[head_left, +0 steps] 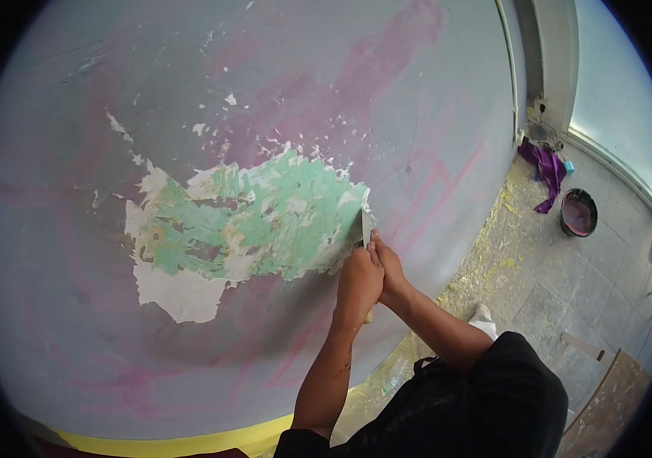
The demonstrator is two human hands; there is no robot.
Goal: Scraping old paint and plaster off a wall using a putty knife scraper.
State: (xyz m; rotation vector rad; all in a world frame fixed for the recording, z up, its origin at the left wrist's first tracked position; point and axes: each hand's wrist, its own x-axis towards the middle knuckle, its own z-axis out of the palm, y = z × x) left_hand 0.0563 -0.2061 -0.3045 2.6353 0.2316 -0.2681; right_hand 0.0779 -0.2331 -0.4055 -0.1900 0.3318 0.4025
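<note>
Both of my hands are closed around one scraper, with its thin blade pressed against the grey wall. My left hand wraps the handle, and its end pokes out below that hand. Against it, my right hand grips from the other side, fingers reaching up near the blade; its exact hold is partly hidden. The blade sits at the right edge of a bared green patch. Ragged white plaster borders this patch, and pink smears cross the painted wall.
Yellow and pale flakes litter the tiled floor along the wall's base. A black bucket with pinkish contents stands at the right, near a purple cloth. A wooden board is at the lower right. Yellow trim edges the wall below.
</note>
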